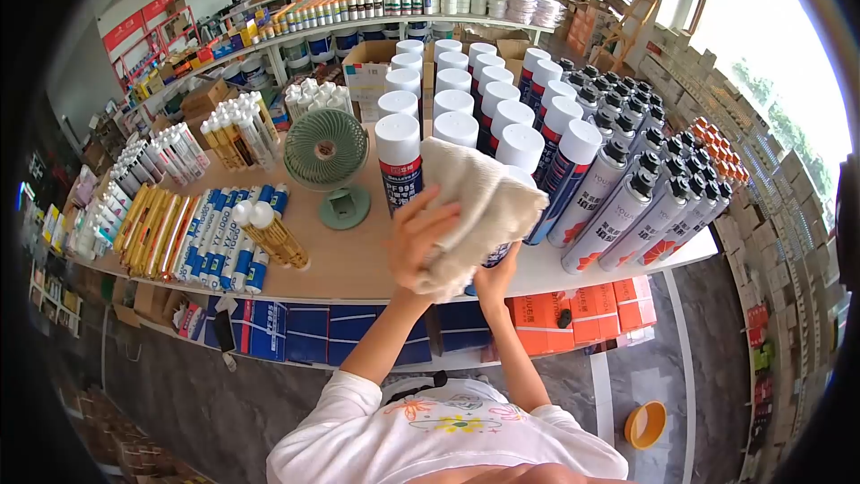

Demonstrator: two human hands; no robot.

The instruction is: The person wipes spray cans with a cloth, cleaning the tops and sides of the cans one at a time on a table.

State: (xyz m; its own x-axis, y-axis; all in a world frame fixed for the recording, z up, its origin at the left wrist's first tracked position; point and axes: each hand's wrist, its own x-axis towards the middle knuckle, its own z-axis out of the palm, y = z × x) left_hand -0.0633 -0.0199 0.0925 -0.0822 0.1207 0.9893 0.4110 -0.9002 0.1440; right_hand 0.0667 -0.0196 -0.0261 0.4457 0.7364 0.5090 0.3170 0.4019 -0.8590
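Observation:
My left hand [419,237] presses a folded beige cloth [479,202] with its fingers curled on it. Behind and below the cloth, my right hand [495,278] is closed around a dark blue aerosol can [498,254]; most of that can is hidden by the cloth. Just to the left of the cloth stands a white-capped can [399,161] with a dark blue and red label. Rows of similar white-capped cans [573,161] stand beyond and to the right of my hands.
A green desk fan [326,152] stands left on the table [358,260]. Tubes and blue-white sausage packs [215,237] lie farther left. Silver foam cans [623,229] with black tops fill the right side. Blue boxes [358,332] and orange boxes [573,314] sit below. A yellow bucket [646,425] stands on the floor.

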